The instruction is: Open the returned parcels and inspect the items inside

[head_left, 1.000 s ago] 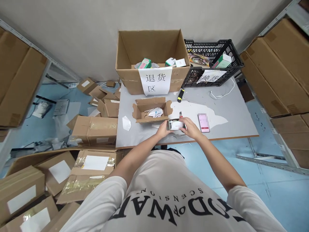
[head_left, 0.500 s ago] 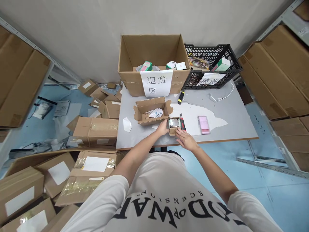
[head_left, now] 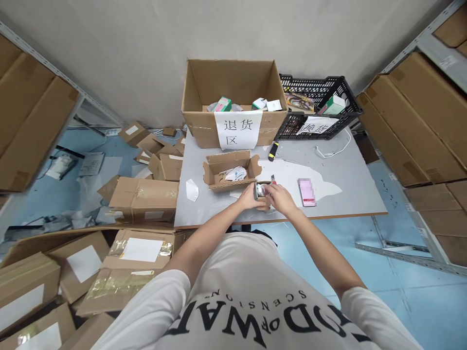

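A small open cardboard box stands near the table's front edge, its flap hanging toward me. My left hand is closed around its left side. Inside shows a round, shiny silver object, partly covered by fingers. My right hand reaches in from the right, its thumb and fingers closed on that object's edge. Behind the right hand, a red and black utility knife is mostly hidden. Just beyond my left hand lies an open carton holding a crumpled white printed packet.
At the back stand a large labelled carton and a black plastic crate, both holding small boxes. A yellow and black tool handle, a pink rectangular item and a white cable lie on the table. Cartons crowd the left.
My right hand has moved from the box's front flap up to the silver object. The small box is tilted a little, and my right hand now covers most of the utility knife.
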Available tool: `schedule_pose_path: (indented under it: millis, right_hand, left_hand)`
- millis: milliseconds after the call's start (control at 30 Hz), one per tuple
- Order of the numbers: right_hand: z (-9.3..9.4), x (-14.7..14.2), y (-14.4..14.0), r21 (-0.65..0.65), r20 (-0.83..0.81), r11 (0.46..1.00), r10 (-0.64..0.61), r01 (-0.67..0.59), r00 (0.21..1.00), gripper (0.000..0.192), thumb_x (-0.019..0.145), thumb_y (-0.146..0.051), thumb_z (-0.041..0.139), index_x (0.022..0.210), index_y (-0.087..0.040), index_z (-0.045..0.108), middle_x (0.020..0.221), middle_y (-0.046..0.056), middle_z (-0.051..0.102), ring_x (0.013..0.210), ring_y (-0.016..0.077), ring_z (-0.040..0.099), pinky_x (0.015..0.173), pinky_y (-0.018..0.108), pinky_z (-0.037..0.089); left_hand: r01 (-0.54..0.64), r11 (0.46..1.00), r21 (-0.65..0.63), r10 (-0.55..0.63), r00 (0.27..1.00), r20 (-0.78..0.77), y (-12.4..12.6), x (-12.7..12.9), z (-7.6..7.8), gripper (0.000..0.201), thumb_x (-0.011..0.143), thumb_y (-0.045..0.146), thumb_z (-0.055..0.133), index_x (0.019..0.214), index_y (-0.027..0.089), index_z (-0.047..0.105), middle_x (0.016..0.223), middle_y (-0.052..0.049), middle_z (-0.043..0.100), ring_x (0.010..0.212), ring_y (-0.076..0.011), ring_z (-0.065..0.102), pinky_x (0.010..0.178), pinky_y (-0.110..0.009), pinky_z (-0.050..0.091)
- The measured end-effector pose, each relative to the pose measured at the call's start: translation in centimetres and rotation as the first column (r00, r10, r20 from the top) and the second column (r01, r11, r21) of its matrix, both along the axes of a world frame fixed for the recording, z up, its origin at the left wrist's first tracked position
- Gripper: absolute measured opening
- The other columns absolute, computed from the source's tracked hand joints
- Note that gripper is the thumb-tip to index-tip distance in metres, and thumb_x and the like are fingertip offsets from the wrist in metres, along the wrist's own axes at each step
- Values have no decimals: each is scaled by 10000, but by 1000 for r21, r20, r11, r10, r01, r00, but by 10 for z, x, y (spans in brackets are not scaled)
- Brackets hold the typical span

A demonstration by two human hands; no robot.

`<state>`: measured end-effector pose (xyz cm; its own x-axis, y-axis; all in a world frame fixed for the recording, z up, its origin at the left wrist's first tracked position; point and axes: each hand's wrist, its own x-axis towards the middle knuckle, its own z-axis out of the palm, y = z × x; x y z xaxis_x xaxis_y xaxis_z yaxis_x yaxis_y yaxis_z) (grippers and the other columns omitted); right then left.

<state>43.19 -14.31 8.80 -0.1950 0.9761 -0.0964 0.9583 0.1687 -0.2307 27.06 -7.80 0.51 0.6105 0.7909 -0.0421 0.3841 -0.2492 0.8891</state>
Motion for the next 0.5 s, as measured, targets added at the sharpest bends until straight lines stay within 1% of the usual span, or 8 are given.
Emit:
schedule_pose_path:
  millis: [100,200,333,500]
  right_hand:
    - [14,-16,25,-122,214,992,47,-22,976,367,888,-286,486,1243,-205,539,1174,147,609,1043,285,551,865,397,418]
    - [18,-31,38,-181,350,983,69,-5,934,315,883,-318,494,1169,-211,568,1128,167,625,1022,295,559,842,402,390]
    - [18,-41,46,-234,416,972,115,-17,902,296,854,-336,536,1112,-200,587,1052,179,660,1013,309,573,821,410,380]
    - [17,-40,55,-331,428,943,120,31,896,332,829,-391,564,1107,-214,600,1024,185,683,1047,331,573,771,399,423]
  left_hand:
    - [-22,999,26,23,999,-46,2,2,-1,802,521,368,837,1176,146,430,1192,-153,552,1131,-329,533,928,-461,440]
    - [-50,998,35,54,992,-113,4,0,-2,737,532,380,826,1122,149,449,1129,-143,577,1085,-336,554,880,-461,464]
    - [-59,998,35,64,988,-140,5,-1,-2,677,516,379,829,1054,163,480,1073,-123,596,1065,-346,563,867,-462,470]
    - [-64,996,55,71,986,-150,5,0,-2,708,505,419,831,1069,171,482,1080,-118,600,1056,-340,573,859,-454,482]
